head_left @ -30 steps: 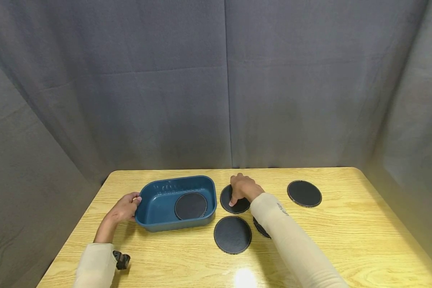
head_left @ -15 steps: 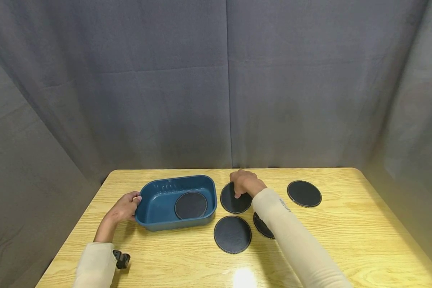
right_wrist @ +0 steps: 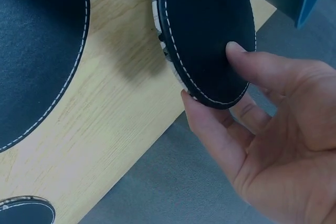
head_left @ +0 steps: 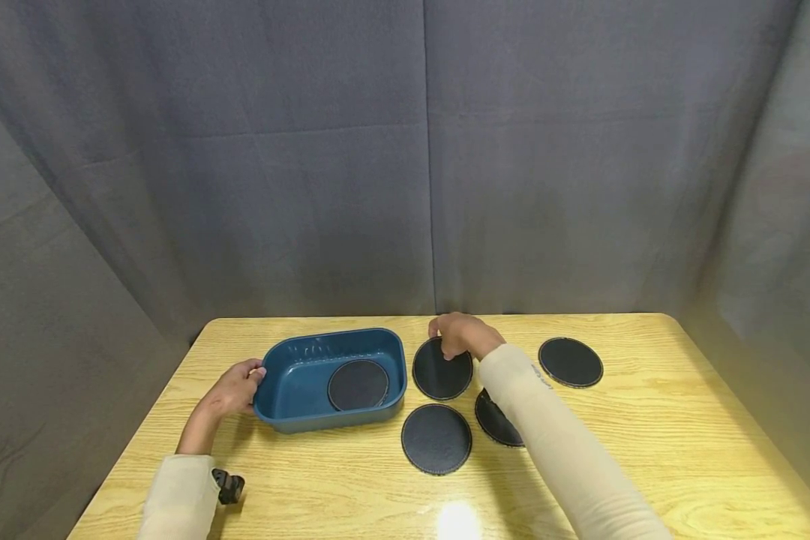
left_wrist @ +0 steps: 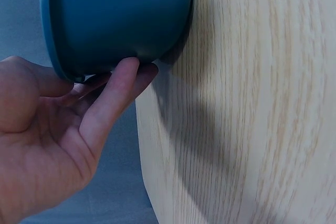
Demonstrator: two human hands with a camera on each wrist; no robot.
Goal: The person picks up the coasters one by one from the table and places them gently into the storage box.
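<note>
1. Right hand (head_left: 464,335) pinches a coaster (head_left: 442,369) by its far edge, mid-frame, just right of the bin (head_left: 290,409).
2. Left hand (head_left: 232,389) grips the bin's left end, fingers curled under its rim.

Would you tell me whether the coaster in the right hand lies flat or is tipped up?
Tipped up: the right hand pinches the coaster, its far edge lifted.
</note>
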